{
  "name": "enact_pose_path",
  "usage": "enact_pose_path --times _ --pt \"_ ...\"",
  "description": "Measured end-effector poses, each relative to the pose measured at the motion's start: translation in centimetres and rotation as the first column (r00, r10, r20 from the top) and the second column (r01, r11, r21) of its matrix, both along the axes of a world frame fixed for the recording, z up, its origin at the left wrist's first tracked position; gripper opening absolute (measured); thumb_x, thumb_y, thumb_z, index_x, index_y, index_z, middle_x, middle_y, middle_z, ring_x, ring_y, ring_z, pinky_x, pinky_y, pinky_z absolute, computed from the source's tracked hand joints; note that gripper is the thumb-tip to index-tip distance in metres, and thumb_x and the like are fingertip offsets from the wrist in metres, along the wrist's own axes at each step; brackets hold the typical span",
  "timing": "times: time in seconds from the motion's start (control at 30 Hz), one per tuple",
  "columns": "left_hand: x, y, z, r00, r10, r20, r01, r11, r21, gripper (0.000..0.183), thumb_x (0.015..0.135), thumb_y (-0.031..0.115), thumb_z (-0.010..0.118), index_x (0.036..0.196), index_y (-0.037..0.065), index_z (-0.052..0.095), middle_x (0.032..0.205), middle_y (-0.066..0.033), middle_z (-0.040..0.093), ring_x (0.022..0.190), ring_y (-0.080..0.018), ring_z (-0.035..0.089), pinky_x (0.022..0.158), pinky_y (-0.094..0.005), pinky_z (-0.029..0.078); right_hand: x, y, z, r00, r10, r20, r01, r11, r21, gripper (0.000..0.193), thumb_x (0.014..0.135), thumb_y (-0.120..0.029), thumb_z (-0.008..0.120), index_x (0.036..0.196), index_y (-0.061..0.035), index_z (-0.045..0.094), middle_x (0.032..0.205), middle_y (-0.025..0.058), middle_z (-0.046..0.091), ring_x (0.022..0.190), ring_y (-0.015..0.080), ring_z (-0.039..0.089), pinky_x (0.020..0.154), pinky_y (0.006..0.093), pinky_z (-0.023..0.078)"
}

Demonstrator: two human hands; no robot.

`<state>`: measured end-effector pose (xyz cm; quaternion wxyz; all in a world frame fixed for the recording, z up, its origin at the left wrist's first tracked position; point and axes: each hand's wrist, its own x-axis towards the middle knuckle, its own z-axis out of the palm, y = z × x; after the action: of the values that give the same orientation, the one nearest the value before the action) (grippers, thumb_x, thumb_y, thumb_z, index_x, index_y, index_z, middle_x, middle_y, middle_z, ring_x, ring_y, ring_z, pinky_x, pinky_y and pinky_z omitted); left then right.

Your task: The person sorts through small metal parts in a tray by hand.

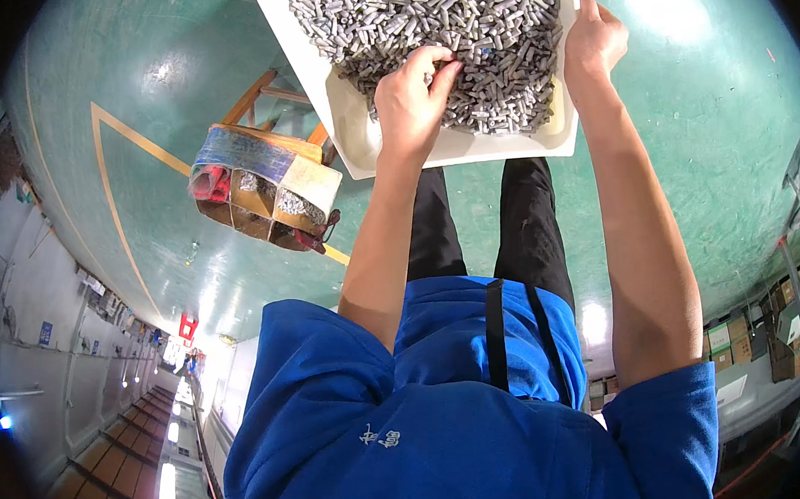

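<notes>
A white plastic tray [352,128] spans the top of the head view, heaped with small grey metal pins [420,12]. Over the near part of the heap is my left hand [412,96], its thumb and bent fingers pinched together among the pins. Whatever sits between those fingertips is too small to make out. My right hand [597,41] is closed round the tray's right rim, with its fingers partly hidden behind the edge.
Left of the tray, a worn compartment box [263,152] holds metal pieces and something red, beside a wooden stool [255,97]. Yellow lines [142,138] mark the green floor [707,126]. Stacked cardboard boxes [736,342] stand at the far right.
</notes>
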<state>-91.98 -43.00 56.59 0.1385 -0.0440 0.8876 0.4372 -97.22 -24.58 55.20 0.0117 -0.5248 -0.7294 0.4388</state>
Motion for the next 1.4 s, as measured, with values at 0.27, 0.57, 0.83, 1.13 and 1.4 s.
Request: enact_pose_path --times 0.27,0.57,0.83,1.13,1.4 --pt "1.2 -0.2 0.0 0.981 0.186 0.045 -0.191 0.955 0.225 0.011 0.076 0.011 0.064 0.080 0.003 0.059 0.061 -0.0005 0.054 0.050 -0.0069 0.045 0.046 -0.0215 0.036 0.3 0.9 -0.3 0.996 0.058 0.070 -0.057 0.998 -0.006 0.030 0.077 -0.023 0.057 0.091 0.0021 0.064 0.075 0.0115 0.063 0.067 0.0168 0.054 0.069 0.0307 0.044" --pt "0.1 -1.7 2.4 0.779 -0.054 0.624 -0.542 0.442 0.715 0.014 0.088 0.017 0.048 0.081 0.005 0.048 0.054 0.0027 0.039 0.043 -0.0031 0.031 0.039 -0.0182 0.020 0.6 1.3 -0.4 0.998 0.032 0.047 -0.032 0.999 0.000 0.030 0.076 -0.023 0.057 0.092 0.0022 0.064 0.077 0.0111 0.063 0.068 0.0161 0.054 0.069 0.0297 0.044" --pt "0.6 -1.3 0.2 0.956 0.064 0.287 -0.203 0.848 0.489 0.010 0.083 0.013 0.056 0.083 0.002 0.056 0.061 -0.0002 0.051 0.050 -0.0062 0.042 0.045 -0.0201 0.032 0.3 1.0 -0.2 0.999 0.006 0.051 -0.006 1.000 -0.015 0.031 0.076 -0.023 0.057 0.093 0.0030 0.064 0.077 0.0106 0.063 0.069 0.0170 0.054 0.070 0.0297 0.044" --pt "2.2 1.8 -0.5 0.990 -0.022 -0.138 0.019 1.000 -0.019 0.015 0.076 0.007 0.063 0.089 0.005 0.056 0.061 -0.0051 0.050 0.049 -0.0098 0.044 0.048 -0.0217 0.036 0.2 0.9 0.1 0.998 -0.001 0.061 0.005 0.998 -0.059 0.030 0.076 -0.022 0.055 0.088 0.0036 0.064 0.075 0.0111 0.061 0.068 0.0176 0.053 0.069 0.0313 0.044" --pt "3.5 0.7 2.0 0.933 0.241 0.265 -0.329 0.870 0.368 0.009 0.080 0.003 0.057 0.086 0.002 0.051 0.071 -0.0008 0.055 0.059 -0.0035 0.046 0.051 -0.0190 0.036 0.7 1.4 -0.1 0.999 0.002 0.036 0.000 0.999 -0.039 0.031 0.076 -0.022 0.056 0.092 0.0035 0.064 0.081 0.0130 0.063 0.071 0.0185 0.055 0.071 0.0318 0.044"
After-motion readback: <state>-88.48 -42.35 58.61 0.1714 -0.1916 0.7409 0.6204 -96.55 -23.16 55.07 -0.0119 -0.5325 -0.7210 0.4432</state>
